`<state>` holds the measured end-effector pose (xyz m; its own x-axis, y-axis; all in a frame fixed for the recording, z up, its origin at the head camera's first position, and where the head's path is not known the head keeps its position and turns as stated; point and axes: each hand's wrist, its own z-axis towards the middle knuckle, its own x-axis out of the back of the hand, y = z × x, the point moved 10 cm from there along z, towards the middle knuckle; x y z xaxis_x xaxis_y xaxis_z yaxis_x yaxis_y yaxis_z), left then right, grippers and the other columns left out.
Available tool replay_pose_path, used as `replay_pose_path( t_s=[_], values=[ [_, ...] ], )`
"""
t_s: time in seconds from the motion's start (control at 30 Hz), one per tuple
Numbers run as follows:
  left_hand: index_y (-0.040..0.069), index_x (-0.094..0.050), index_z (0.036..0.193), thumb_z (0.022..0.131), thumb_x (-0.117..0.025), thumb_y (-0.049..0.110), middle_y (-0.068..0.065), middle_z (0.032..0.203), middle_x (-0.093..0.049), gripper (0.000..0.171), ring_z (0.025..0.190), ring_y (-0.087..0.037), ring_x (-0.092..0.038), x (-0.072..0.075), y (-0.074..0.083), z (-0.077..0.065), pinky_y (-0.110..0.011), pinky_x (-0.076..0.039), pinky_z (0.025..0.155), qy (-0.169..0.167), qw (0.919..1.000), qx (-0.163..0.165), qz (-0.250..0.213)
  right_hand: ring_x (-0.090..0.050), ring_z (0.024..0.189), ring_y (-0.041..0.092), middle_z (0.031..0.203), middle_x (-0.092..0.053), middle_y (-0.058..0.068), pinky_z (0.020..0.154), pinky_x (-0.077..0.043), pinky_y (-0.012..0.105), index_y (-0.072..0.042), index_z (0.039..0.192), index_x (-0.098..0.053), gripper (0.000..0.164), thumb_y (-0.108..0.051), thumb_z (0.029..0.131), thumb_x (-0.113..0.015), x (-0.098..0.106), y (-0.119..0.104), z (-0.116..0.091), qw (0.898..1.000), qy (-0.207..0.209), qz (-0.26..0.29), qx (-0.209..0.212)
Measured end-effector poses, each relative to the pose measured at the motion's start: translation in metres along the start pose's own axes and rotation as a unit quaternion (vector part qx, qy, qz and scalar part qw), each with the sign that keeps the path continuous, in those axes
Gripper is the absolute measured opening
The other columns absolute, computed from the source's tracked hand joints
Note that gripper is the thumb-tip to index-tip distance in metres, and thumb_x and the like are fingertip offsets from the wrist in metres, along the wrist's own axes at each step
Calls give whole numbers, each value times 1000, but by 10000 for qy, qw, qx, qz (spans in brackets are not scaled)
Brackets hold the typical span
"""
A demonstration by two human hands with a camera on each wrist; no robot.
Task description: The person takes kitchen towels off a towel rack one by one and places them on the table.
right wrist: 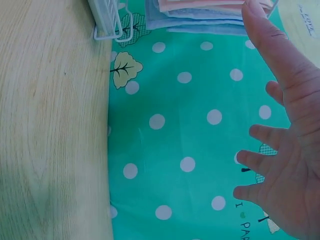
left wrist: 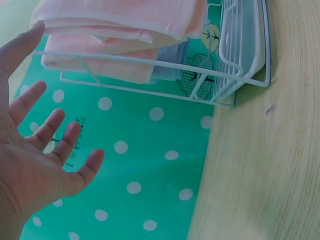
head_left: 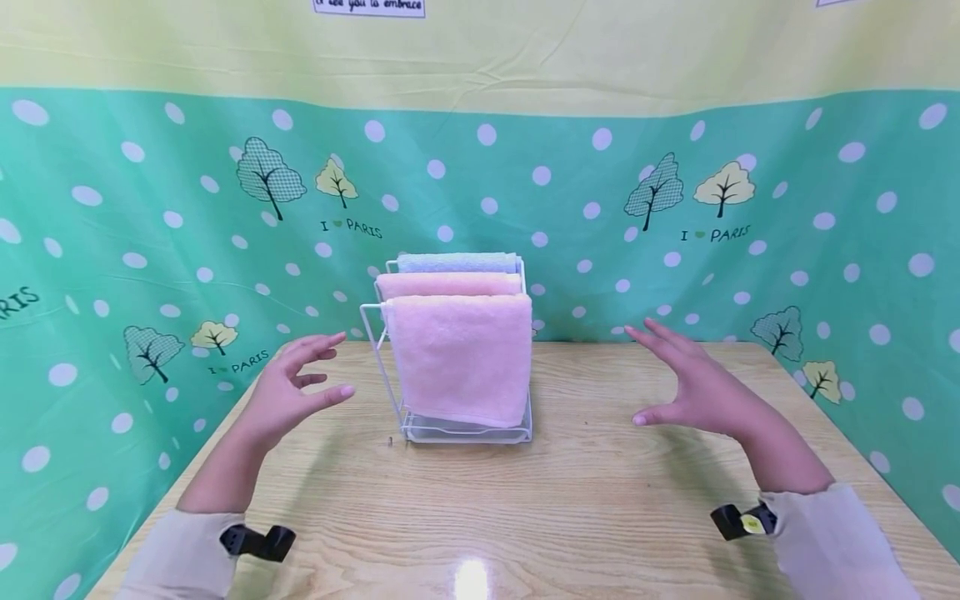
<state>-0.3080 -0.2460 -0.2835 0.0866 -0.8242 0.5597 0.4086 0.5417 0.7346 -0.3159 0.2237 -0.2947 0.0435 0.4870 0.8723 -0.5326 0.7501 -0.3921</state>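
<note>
Left hand and right hand, fingers spread — white rack between them.
It stands nearer to the left, touching neither — on it hang a front pink towel, a second pink towel, and a blue towel behind.

A pale wood-grain surface is carrying a white wire rack, which is standing toward the far edge, between the left and right edges
</note>
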Motion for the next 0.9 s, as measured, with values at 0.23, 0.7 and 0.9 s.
replay_pose_path(
  t_s=[0.23,0.7,0.9],
  values=[
    [13,-49,144,82,-81,17,-8,141,-44,70,124,-27,-45,0,7,4,-44,-50,96,-37,10000,-12,0,-17,142,47,160,-16,18,103,-26,76,-24,157,-21,120,-64,61,-82,-1,-4,2,9998,-4,179,13],
    [13,-51,142,81,-82,13,-5,139,-44,69,121,-24,-45,5,18,12,-29,-52,94,-57,9997,-182,-145,-24,140,46,157,-24,17,103,-29,75,-29,156,-21,114,-52,66,-87,-1,-12,5,9987,169,469,50],
    [11,-50,142,82,-80,14,-7,140,-44,67,122,-28,-45,4,20,17,-36,-52,96,-80,9997,-122,-174,-27,139,45,157,-27,14,105,-28,73,-26,156,-22,106,-37,73,-87,-1,-17,5,9956,248,898,24]
  ],
)
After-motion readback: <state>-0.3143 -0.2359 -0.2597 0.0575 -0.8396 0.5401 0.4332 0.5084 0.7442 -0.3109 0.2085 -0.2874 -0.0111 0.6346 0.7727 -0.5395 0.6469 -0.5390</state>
